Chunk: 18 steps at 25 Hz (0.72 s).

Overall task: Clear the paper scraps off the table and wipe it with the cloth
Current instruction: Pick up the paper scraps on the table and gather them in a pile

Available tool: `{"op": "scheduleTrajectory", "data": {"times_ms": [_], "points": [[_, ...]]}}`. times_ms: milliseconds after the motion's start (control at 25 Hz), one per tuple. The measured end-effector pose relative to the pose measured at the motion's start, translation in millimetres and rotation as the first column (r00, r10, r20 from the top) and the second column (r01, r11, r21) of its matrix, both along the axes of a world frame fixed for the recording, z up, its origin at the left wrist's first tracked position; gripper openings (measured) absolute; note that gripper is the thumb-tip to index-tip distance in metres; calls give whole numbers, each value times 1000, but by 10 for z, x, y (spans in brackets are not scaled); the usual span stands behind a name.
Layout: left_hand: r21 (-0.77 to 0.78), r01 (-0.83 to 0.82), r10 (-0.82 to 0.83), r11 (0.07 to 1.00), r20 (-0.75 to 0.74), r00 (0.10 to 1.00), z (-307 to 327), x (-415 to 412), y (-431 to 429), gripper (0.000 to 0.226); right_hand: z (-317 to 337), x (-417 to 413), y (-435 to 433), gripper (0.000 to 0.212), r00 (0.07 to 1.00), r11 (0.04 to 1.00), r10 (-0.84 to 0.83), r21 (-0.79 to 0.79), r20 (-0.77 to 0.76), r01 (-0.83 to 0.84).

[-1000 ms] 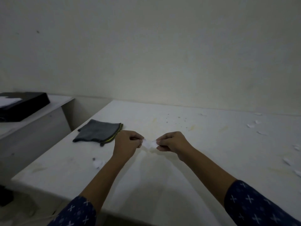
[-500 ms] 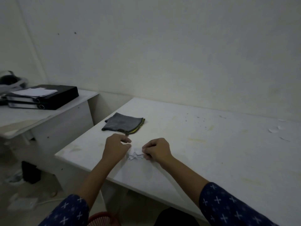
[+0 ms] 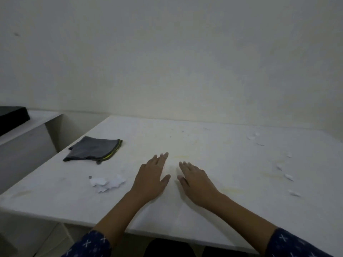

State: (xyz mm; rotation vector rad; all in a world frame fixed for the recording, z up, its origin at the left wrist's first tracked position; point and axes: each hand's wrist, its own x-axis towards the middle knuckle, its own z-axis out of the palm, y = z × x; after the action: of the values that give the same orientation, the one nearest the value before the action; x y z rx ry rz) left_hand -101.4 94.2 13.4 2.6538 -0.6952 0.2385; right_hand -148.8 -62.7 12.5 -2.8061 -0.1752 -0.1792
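Your left hand (image 3: 150,179) and right hand (image 3: 197,182) lie flat, fingers spread, empty, on the white worktop (image 3: 213,151). A crumpled paper pile (image 3: 106,181) sits just left of your left hand; the grey cloth (image 3: 94,148) lies beyond it.

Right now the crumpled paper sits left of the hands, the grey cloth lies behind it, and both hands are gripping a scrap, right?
Not quite. In the head view the left hand and right hand are open and flat, holding nothing. The crumpled paper does sit left of them, with the grey cloth behind it.
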Motion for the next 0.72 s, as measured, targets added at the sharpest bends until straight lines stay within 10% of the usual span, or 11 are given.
{"op": "scheduleTrajectory", "data": {"times_ms": [720], "points": [[-141, 600, -611, 788, -56, 790, -188, -640, -3139, 27, -98, -1123, -2879, 43, 841, 835, -541, 119, -3, 537]]}}
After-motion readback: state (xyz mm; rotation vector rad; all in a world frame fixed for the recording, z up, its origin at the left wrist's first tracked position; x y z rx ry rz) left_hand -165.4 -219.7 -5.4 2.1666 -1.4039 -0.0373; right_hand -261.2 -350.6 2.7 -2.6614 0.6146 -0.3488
